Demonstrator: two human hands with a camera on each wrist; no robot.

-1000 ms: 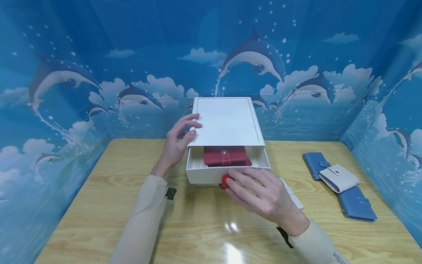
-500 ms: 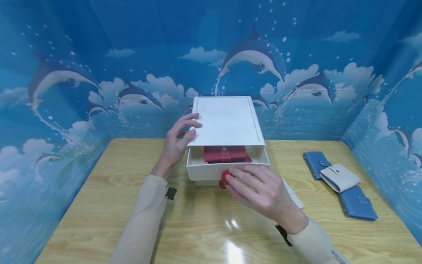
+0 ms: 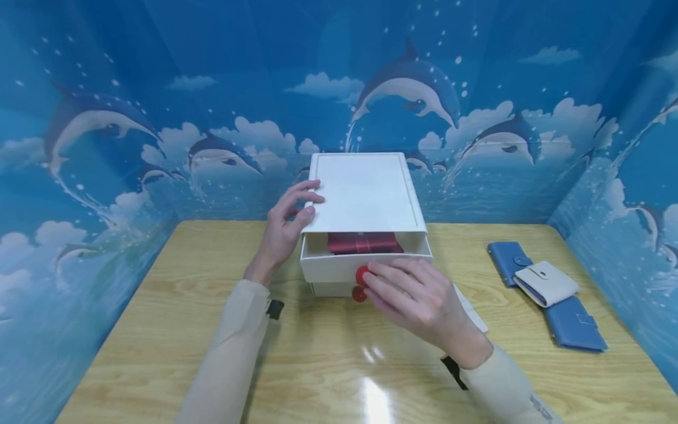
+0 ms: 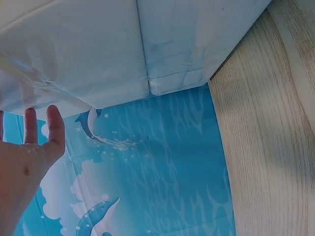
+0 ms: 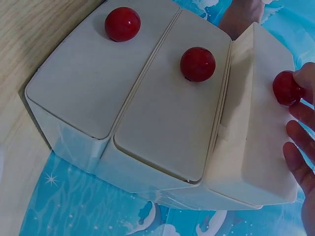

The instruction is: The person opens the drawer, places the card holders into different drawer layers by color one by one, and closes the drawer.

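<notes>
A white drawer cabinet [image 3: 365, 191] stands on the table, its top drawer [image 3: 328, 268] partly pulled out. Inside that drawer lies a dark red wallet [image 3: 365, 242], half hidden under the cabinet top. My right hand [image 3: 418, 300] pinches the drawer's red knob [image 5: 285, 88] between thumb and finger, as the right wrist view shows. Two lower drawers with red knobs [image 5: 198, 64] are pushed in. Along the cabinet's left upper edge rests my left hand [image 3: 286, 227], fingers extended onto the top and side. The left wrist view shows its fingertips [image 4: 55, 118] against the white side.
On the right of the table [image 3: 212, 330] a white wallet [image 3: 545, 284] overlaps two blue wallets [image 3: 574, 324]. A flat white item [image 3: 471, 309] lies partly behind my right hand. A blue dolphin-print curtain [image 3: 254, 76] surrounds the back and sides.
The top drawer has slid inward with my right hand on its knob. Less of the red wallet shows, and the knob below is more exposed. My left hand stays in place.
</notes>
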